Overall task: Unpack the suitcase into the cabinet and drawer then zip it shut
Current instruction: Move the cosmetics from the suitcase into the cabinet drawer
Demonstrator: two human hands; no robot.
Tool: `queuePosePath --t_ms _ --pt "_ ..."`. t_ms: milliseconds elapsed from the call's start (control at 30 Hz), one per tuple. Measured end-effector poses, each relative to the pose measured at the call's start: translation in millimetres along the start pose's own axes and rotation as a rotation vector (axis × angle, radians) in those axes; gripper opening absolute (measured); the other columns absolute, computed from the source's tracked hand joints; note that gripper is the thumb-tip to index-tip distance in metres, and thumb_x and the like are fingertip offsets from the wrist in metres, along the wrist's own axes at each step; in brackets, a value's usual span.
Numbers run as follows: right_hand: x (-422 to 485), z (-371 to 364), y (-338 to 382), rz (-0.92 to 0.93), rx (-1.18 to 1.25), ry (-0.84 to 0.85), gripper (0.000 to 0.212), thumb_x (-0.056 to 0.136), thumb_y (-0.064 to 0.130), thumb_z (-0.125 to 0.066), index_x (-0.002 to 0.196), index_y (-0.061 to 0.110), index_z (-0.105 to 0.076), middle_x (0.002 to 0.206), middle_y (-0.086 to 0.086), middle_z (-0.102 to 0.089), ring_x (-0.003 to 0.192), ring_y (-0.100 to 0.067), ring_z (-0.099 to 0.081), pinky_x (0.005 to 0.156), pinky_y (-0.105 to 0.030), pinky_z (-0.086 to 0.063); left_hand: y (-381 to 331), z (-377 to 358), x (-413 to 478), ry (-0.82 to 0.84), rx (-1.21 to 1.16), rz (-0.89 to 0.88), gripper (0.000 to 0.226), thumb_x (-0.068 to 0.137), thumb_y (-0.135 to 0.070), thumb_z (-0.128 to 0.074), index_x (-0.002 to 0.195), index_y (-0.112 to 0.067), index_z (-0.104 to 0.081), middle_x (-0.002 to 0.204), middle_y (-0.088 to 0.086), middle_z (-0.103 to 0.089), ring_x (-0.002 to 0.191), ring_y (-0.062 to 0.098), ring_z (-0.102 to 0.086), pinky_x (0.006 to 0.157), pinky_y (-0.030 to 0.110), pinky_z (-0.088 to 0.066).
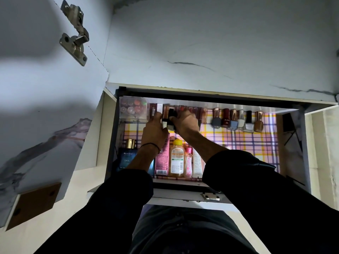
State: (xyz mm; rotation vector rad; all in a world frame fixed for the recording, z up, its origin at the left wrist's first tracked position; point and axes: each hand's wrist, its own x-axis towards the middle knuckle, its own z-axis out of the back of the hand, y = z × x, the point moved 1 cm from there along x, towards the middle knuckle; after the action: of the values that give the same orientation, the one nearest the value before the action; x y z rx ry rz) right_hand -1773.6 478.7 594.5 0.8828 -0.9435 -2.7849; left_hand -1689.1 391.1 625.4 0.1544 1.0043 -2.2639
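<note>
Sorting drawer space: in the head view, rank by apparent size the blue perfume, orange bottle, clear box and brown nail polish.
1. Blue perfume, partly behind an arm.
2. Orange bottle and clear box: about alike, bottle nearer the camera.
3. Brown nail polish.

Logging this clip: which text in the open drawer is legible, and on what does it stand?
"BELLA VITA": dark blue perfume bottle with gold cap.
"SKAI": same bottle, lower down.
Too small or blurred: pink carton, amber bottle with yellow cap, small pink bottle, maroon nail polish bottle.
</note>
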Motion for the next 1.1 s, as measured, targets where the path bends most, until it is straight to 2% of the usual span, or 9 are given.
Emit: queuePosePath --t_ms 133,267,400,567,633,700,767,933,1100 --pt "-5.4 -1.2 -5.4 0.022 -0.032 0.025 0.033 0.092 0.044 -0.064 0.103 0.013 -0.070 0.095 -0.010 -0.070 0.083 -0.028 -0.068 0.072 -0.039 -0.059 2.6 -0.4 1.7 0.001 -0.039 0.004 0.034 0.087 -0.001 -0.057 0.119 -0.009 -0.054 0.100 0.016 -0.067 0.088 0.032 -0.063 0.067 0.030 -0.040" --pt "-12.6 -4.8 -12.5 0.077 -0.089 0.056 0.032 0.091 0.043 -0.064 0.105 0.015 -0.070 0.096 -0.009 -0.070 0.083 -0.027 -0.067 0.071 -0.035 -0.058 5.7 -0.2 2.9 0.000 -0.042 -0.009 0.034 0.089 -0.002 -0.058 0.123 -0.008 -0.053 0.100 0.014 -0.068 0.080 0.020 -0.056 0.066 0.026 -0.037" --pt "-17.7 -7.1 -13.3 0.156 -0.126 0.115 0.030 0.096 0.037 -0.062 0.111 0.011 -0.068 0.098 -0.008 -0.070 0.082 -0.025 -0.067 0.070 -0.035 -0.058 8.4 0.9 3.4 0.009 -0.047 -0.008 0.037 0.088 0.000 -0.055 0.124 -0.008 -0.053 0.103 0.016 -0.067 0.089 0.028 -0.062 0.070 0.027 -0.040" --pt "-21.3 -5.3 -10.8 0.196 -0.196 0.081 0.033 0.098 0.039 -0.056 0.113 0.011 -0.064 0.101 -0.008 -0.069 0.083 -0.024 -0.064 0.074 -0.039 -0.057 6.5 3.3 2.0 0.022 -0.027 -0.024 0.038 0.088 0.001 -0.054 0.125 -0.007 -0.053 0.108 0.016 -0.066 0.092 0.026 -0.060 0.071 0.026 -0.037" --pt "-23.8 -1.6 -8.3 0.219 -0.152 0.064 0.031 0.099 0.031 -0.057 0.122 0.010 -0.058 0.099 -0.006 -0.067 0.082 -0.022 -0.062 0.073 -0.037 -0.056 6.9 3.9 2.1 0.024 -0.024 -0.029 0.038 0.087 0.002 -0.054 0.124 -0.007 -0.053 0.107 0.016 -0.066 0.094 0.029 -0.060 0.071 0.027 -0.036" --pt "-25.9 -0.3 -5.1 0.301 -0.100 0.053 0.033 0.100 0.023 -0.054 0.132 0.017 -0.049 0.100 -0.005 -0.069 0.083 -0.024 -0.066 0.072 -0.040 -0.058 7.3 4.5 2.1 0.031 -0.031 -0.031 0.037 0.088 0.001 -0.054 0.124 -0.008 -0.053 0.106 0.016 -0.066 0.091 0.026 -0.059 0.071 0.026 -0.037" --pt "-26.2 -2.1 -3.8 0.358 -0.085 0.059 0.025 0.099 0.023 -0.051 0.124 0.024 -0.049 0.098 -0.005 -0.071 0.081 -0.026 -0.069 0.069 -0.044 -0.059 7.5 5.0 2.2 0.042 -0.029 -0.032 0.036 0.089 0.000 -0.054 0.124 -0.007 -0.052 0.105 0.015 -0.066 0.089 0.025 -0.059 0.072 0.027 -0.038" --pt "-25.3 -4.3 -7.7 0.318 -0.145 0.076 0.014 0.102 0.020 -0.051 0.109 0.015 -0.062 0.091 -0.006 -0.071 0.075 -0.025 -0.069 0.068 -0.044 -0.060 8.2 7.1 2.0 0.057 -0.027 -0.044 0.036 0.091 -0.001 -0.053 0.126 -0.008 -0.052 0.106 0.013 -0.065 0.084 0.016 -0.051 0.072 0.024 -0.036" --pt "-30.4 4.3 -7.6 0.286 -0.010 -0.046 0.015 0.103 0.017 -0.048 0.102 0.013 -0.062 0.084 -0.003 -0.069 0.069 -0.018 -0.066 0.052 -0.024 -0.050 11.3 8.0 0.2 0.066 -0.022 -0.064 0.037 0.093 -0.005 -0.053 0.129 -0.009 -0.051 0.113 0.015 -0.065 0.095 0.025 -0.058 0.073 0.024 -0.035"
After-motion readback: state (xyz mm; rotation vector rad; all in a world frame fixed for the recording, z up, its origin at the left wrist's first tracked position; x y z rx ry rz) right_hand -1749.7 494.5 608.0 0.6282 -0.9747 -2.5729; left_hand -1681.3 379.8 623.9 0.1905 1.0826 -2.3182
